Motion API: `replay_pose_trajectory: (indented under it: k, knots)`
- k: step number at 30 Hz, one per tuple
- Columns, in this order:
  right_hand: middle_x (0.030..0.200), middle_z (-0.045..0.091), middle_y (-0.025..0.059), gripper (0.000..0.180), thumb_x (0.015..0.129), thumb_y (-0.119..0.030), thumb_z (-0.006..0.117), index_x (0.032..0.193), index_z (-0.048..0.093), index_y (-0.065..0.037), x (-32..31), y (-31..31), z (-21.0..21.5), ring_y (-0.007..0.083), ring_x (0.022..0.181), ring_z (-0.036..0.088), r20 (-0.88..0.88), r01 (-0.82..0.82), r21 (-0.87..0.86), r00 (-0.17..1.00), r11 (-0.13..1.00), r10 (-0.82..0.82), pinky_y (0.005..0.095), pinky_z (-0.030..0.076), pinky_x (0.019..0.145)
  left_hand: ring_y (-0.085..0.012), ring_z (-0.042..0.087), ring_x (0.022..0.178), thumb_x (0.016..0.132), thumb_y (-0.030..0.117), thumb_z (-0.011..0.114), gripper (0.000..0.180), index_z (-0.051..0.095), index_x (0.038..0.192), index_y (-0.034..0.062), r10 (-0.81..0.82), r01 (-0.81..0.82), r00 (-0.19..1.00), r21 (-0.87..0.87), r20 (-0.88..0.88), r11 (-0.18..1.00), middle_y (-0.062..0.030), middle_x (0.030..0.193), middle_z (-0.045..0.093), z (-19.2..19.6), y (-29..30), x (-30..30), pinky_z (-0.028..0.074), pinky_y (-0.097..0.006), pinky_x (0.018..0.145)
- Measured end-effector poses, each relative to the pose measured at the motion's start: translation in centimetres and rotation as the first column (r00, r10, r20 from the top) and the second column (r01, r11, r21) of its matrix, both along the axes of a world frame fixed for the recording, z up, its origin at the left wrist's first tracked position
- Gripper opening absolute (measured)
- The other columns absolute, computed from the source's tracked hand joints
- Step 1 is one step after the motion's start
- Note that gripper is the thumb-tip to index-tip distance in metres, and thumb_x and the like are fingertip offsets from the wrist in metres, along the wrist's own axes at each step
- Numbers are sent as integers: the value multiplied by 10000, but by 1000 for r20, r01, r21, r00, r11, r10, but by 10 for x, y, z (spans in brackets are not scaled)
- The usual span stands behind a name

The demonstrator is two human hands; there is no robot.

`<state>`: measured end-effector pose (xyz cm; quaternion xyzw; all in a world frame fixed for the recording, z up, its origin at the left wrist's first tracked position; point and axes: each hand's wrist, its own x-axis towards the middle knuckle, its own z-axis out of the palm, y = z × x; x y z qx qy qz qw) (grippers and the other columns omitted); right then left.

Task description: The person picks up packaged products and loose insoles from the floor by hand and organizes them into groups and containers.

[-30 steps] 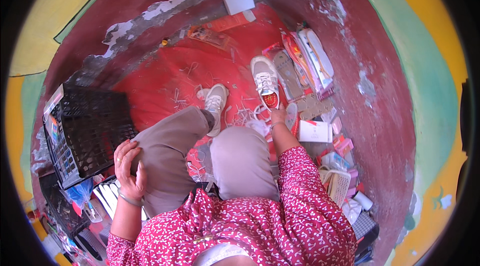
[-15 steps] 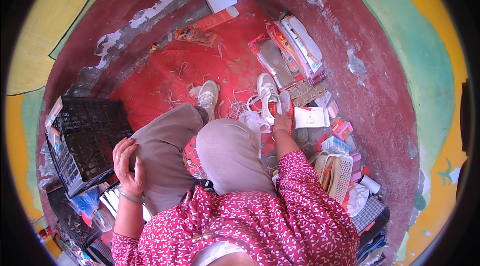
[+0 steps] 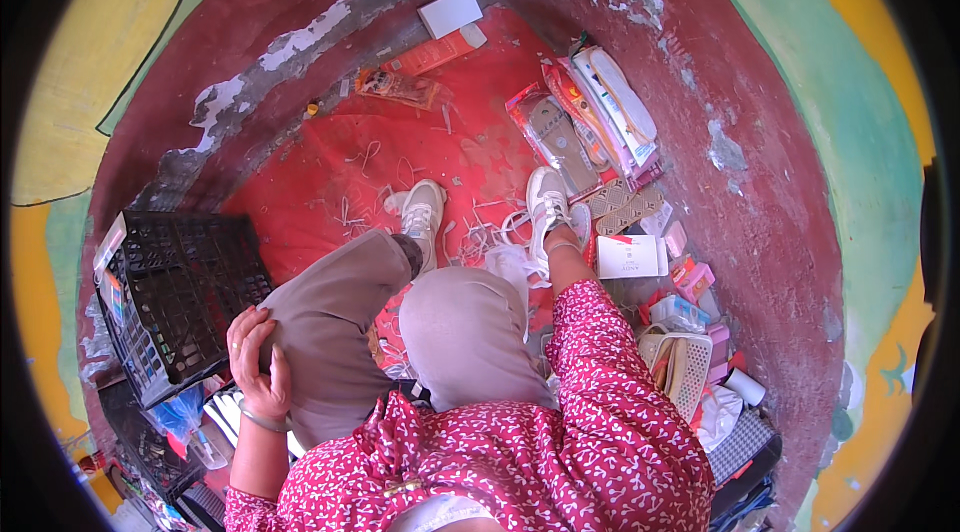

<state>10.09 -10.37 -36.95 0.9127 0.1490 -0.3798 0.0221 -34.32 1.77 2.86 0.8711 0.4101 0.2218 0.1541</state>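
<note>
My left hand, a ring on one finger and a bangle at the wrist, lies on my grey-trousered left thigh with its fingers stretched out. My right hand reaches down to the opening of a light grey-and-white sneaker on the red floor covering; its fingers are hidden at the shoe. A matching sneaker stands to the left, at the end of my left leg. Beside the right hand are a white printed card or box and patterned brown insoles. A crumpled clear plastic bag lies just left of my right wrist.
A black plastic crate stands at the left. Packaged insoles lean by the right wall, with small pink boxes and a white perforated basket nearer. White string scraps litter the red floor covering. An orange box lies far back.
My right hand has moved further into or over the sneaker's opening, covering the red inside seen before. The view has shifted slightly, and my left hand stays on the thigh.
</note>
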Motion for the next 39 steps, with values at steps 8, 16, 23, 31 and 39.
replay_pose_trajectory:
  k: [8, 16, 23, 31, 39]
  knots:
    - [1267, 473, 195, 508, 774, -259, 591, 1195, 501, 12, -9, -2, 25, 292, 1158, 486, 75, 71, 19, 995, 997, -73, 335, 424, 939, -365, 497, 1053, 678, 55, 505, 281, 563, 943, -19, -3, 3, 1000, -22, 21, 1000, -178, 1055, 563, -4, 2, -1, 362, -451, 937]
    - [1148, 568, 171, 384, 782, -239, 573, 1090, 585, -10, -20, 12, 20, 278, 1067, 558, 194, 186, 3, 964, 983, -183, 330, 457, 887, -362, 496, 1060, 686, 52, 503, 276, 565, 946, -17, 20, -19, 1000, -16, 8, 1000, -175, 1058, 564, -2, 0, -4, 357, -449, 943]
    - [1110, 592, 155, 353, 783, -239, 567, 1057, 605, -20, -17, 12, 5, 275, 1035, 576, 173, 200, -4, 965, 980, -197, 327, 465, 870, -360, 494, 1064, 691, 54, 502, 274, 565, 949, -17, 12, -12, 1000, -20, 10, 1000, -175, 1063, 564, -2, -1, -4, 353, -450, 946]
    - [1066, 618, 136, 322, 784, -239, 560, 1020, 627, -30, -15, 2, -18, 271, 998, 598, 186, 171, 19, 967, 985, -171, 323, 474, 850, -360, 493, 1064, 697, 58, 503, 274, 563, 953, -18, 1, -1, 1000, -11, 19, 1000, -177, 1066, 562, -2, -1, -3, 352, -451, 947]
    - [1052, 626, 122, 292, 825, -230, 495, 1005, 646, -57, 29, -30, -35, 249, 951, 620, 50, -305, -95, 949, 948, 311, 331, 512, 767, -359, 494, 1058, 708, 67, 503, 271, 558, 959, -17, 3, -3, 1000, -7, 18, 1000, -178, 1063, 560, -3, -1, -4, 356, -450, 942]
